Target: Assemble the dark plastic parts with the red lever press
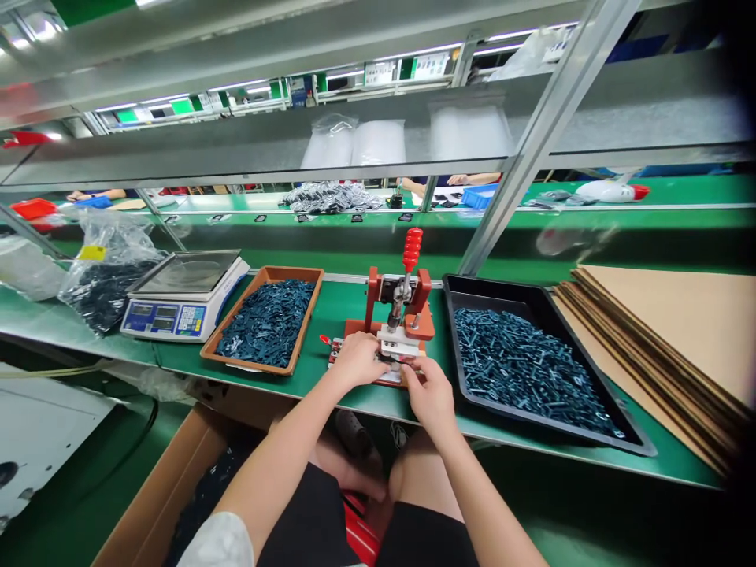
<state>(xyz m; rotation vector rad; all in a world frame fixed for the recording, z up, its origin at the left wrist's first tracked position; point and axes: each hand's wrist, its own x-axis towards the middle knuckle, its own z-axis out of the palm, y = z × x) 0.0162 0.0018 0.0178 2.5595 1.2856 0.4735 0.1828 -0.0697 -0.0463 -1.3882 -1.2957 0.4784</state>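
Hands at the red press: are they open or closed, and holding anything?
Left hand: curled at the red hand press; grip cannot be told.
Right hand: curled there too; grip cannot be told.

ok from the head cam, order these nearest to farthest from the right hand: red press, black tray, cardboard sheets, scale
From the right hand:
1. Red press, straight ahead at the fingertips
2. Black tray, just to the hand's right
3. Cardboard sheets, farther right, past the tray
4. Scale, far left along the bench

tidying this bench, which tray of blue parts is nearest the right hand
The black plastic tray, right of the red hand press and beside the right hand. The brown tray sits left of the press, past the left hand.
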